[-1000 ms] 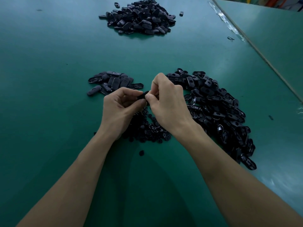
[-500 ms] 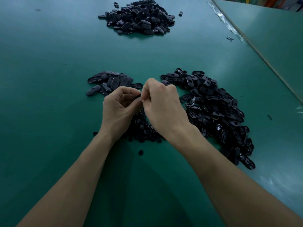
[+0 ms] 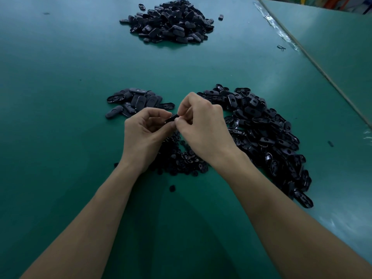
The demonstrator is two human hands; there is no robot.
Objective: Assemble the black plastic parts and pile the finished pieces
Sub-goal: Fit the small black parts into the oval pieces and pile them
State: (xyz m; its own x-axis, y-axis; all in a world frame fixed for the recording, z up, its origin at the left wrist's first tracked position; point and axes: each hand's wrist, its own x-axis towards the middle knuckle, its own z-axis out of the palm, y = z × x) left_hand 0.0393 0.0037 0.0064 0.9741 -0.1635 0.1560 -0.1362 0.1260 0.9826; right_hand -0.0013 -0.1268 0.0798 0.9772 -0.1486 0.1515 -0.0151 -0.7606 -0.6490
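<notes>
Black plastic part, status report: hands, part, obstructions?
Left hand, right hand both pinching black plastic part. Part over heap of small pieces, not yet piled. Nothing blocking.

Far pile (image 3: 169, 21) behind; small pile (image 3: 134, 101) left, big pile (image 3: 267, 133) right, on table (image 3: 60, 77).

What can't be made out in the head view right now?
Head view:
The held black part: mostly covered by left hand and right hand; joined or not, unclear.
The small-parts heap: partly hidden beneath both hands.
The far pile: too dark and small to tell if pieces are assembled.
</notes>
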